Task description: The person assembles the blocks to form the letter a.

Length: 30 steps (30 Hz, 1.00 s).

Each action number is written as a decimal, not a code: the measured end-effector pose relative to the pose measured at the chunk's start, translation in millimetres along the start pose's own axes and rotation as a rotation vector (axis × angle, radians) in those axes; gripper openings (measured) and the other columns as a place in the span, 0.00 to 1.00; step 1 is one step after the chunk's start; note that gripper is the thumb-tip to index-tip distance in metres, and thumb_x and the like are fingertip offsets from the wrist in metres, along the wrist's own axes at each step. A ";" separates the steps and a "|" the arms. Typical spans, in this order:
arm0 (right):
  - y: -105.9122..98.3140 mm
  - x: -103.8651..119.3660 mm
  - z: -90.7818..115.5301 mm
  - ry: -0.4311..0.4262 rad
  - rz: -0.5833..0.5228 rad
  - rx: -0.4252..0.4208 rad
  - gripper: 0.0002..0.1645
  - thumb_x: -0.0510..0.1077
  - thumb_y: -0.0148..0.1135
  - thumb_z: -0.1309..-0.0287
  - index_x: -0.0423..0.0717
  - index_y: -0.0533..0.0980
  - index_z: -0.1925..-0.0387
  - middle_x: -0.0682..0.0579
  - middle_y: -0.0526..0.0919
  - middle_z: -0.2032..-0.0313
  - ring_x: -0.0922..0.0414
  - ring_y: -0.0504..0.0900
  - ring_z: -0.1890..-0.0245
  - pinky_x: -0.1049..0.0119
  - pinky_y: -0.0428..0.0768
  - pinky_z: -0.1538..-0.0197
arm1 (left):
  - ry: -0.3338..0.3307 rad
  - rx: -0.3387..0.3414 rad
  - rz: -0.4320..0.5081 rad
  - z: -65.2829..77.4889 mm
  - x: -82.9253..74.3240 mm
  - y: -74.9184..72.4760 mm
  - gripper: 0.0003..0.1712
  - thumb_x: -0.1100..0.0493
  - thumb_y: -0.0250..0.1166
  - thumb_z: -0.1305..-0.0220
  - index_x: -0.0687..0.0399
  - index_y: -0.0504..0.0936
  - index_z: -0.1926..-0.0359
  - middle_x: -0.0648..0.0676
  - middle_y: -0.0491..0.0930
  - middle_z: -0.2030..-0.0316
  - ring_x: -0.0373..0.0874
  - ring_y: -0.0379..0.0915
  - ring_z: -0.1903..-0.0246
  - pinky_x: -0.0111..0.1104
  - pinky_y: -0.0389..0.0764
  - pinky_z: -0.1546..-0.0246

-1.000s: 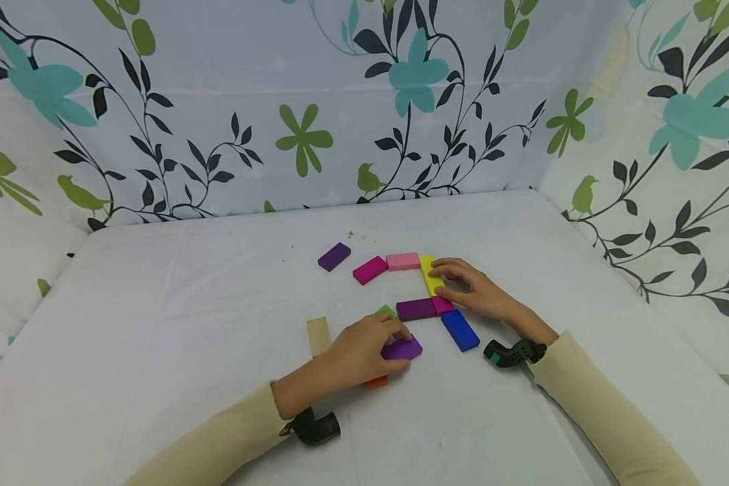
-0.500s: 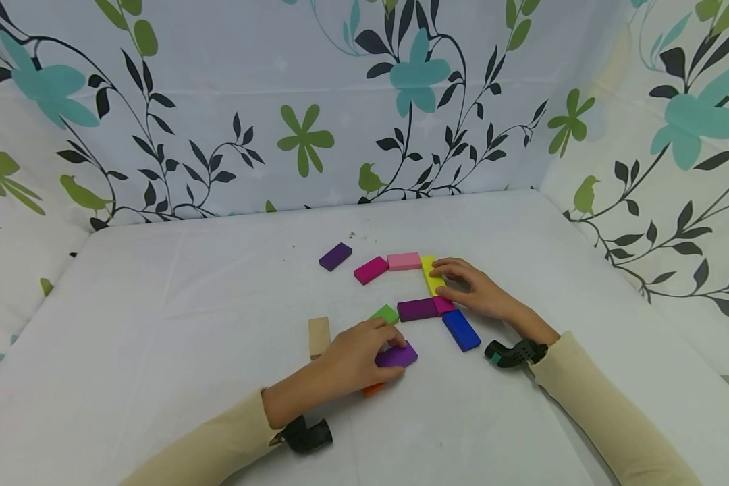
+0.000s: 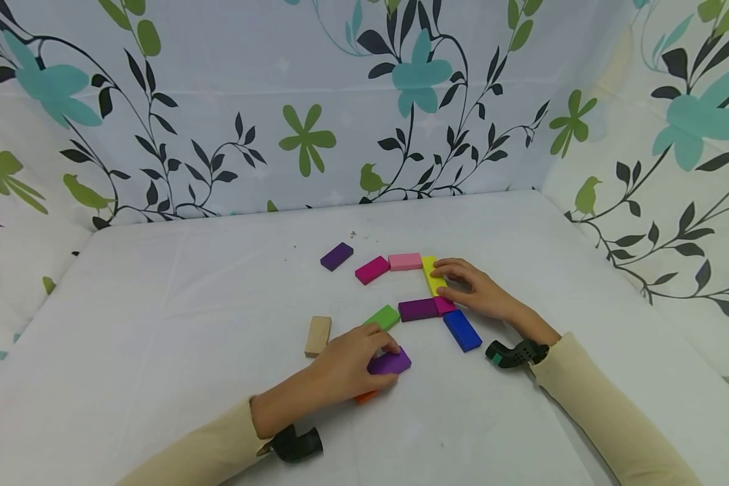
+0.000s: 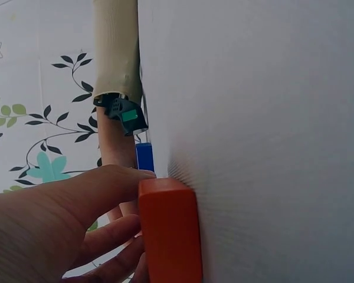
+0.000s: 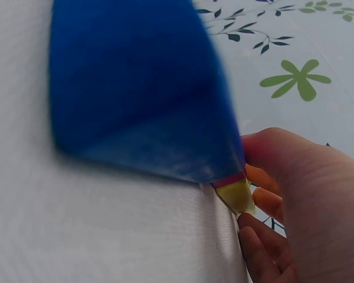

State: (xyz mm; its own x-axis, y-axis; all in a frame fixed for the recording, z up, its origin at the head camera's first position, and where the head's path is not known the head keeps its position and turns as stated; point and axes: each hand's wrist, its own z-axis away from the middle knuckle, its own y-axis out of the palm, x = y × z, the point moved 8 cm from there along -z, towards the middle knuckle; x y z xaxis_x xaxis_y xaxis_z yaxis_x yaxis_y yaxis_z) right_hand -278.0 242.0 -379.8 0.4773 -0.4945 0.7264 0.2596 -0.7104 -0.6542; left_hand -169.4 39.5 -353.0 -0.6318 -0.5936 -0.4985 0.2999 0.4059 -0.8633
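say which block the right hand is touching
The yellow block, just right of the light pink block: it is the only yellow one, while the left hand holds the bright purple block.

No text, brand or number can be read — as far as the partly blurred wrist views show.

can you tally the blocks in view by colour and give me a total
purple blocks: 3
dark pink blocks: 2
light pink block: 1
yellow block: 1
blue block: 1
green block: 1
orange block: 1
tan block: 1
total: 11
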 end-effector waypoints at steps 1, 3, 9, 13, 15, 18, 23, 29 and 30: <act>-0.1 0.2 0.0 0.000 -0.001 0.001 0.21 0.36 0.61 0.36 0.37 0.74 0.43 0.40 0.67 0.35 0.42 0.64 0.33 0.50 0.64 0.33 | -0.002 0.001 -0.003 1.0 0.4 -0.2 0.18 0.52 0.72 0.43 0.53 0.82 0.54 0.49 0.78 0.58 0.39 0.73 0.62 0.26 0.77 0.62; 0.0 0.4 0.1 0.002 -0.001 0.004 0.21 0.36 0.61 0.36 0.37 0.74 0.43 0.40 0.66 0.35 0.42 0.64 0.33 0.50 0.64 0.33 | -0.008 0.005 -0.003 3.1 1.1 -0.8 0.18 0.53 0.72 0.43 0.53 0.82 0.53 0.49 0.77 0.59 0.39 0.73 0.62 0.26 0.77 0.63; -0.7 0.4 0.2 0.003 0.007 0.003 0.20 0.36 0.60 0.36 0.37 0.74 0.43 0.39 0.66 0.35 0.42 0.64 0.33 0.48 0.63 0.33 | -0.037 0.054 0.003 6.7 6.1 -1.1 0.23 0.49 0.71 0.42 0.51 0.79 0.48 0.50 0.75 0.54 0.40 0.73 0.59 0.26 0.78 0.62; -0.6 -0.9 0.0 0.001 0.006 0.004 0.20 0.36 0.60 0.36 0.37 0.74 0.43 0.40 0.66 0.35 0.42 0.64 0.33 0.48 0.63 0.33 | -0.014 0.133 0.045 9.2 9.9 -0.3 0.28 0.46 0.71 0.43 0.47 0.76 0.42 0.49 0.71 0.46 0.40 0.72 0.57 0.26 0.76 0.60; -0.5 -1.0 -0.1 0.000 0.005 0.006 0.21 0.36 0.60 0.36 0.37 0.74 0.43 0.40 0.66 0.35 0.42 0.64 0.33 0.48 0.63 0.33 | 0.028 0.173 0.067 10.9 9.7 0.0 0.30 0.47 0.71 0.43 0.45 0.75 0.40 0.49 0.68 0.42 0.39 0.72 0.55 0.26 0.75 0.60; -0.4 -1.1 0.2 0.000 0.007 0.004 0.21 0.36 0.60 0.36 0.37 0.74 0.43 0.40 0.66 0.35 0.42 0.64 0.33 0.49 0.64 0.33 | 0.090 0.230 0.087 13.4 8.9 1.2 0.32 0.49 0.70 0.42 0.44 0.72 0.36 0.47 0.64 0.37 0.39 0.71 0.52 0.26 0.74 0.58; -0.9 0.8 0.4 -0.007 0.003 0.002 0.21 0.35 0.60 0.36 0.36 0.74 0.43 0.39 0.66 0.35 0.42 0.64 0.33 0.49 0.64 0.33 | 0.127 0.274 0.105 14.7 10.7 3.1 0.32 0.55 0.67 0.43 0.45 0.72 0.36 0.47 0.65 0.37 0.37 0.70 0.52 0.26 0.74 0.55; -0.5 1.2 0.7 0.008 -0.003 0.005 0.21 0.36 0.60 0.36 0.37 0.73 0.42 0.39 0.66 0.35 0.42 0.64 0.33 0.50 0.64 0.33 | 0.116 0.259 0.127 15.5 13.3 3.4 0.30 0.54 0.68 0.42 0.46 0.73 0.37 0.48 0.67 0.39 0.34 0.70 0.56 0.26 0.74 0.56; -0.7 1.2 0.7 0.010 -0.004 0.005 0.21 0.36 0.61 0.36 0.37 0.73 0.42 0.39 0.66 0.35 0.42 0.64 0.33 0.50 0.64 0.33 | 0.111 0.252 0.135 15.6 13.5 3.2 0.30 0.53 0.68 0.42 0.47 0.73 0.38 0.48 0.67 0.39 0.34 0.70 0.56 0.26 0.75 0.57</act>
State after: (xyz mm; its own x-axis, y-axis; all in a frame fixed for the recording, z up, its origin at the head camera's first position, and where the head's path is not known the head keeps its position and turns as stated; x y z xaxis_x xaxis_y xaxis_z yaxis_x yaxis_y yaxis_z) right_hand -277.0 242.2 -378.6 0.4683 -0.4965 0.7309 0.2653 -0.7100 -0.6523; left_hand -165.9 22.0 -363.8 -0.6445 -0.4605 -0.6103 0.5457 0.2821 -0.7891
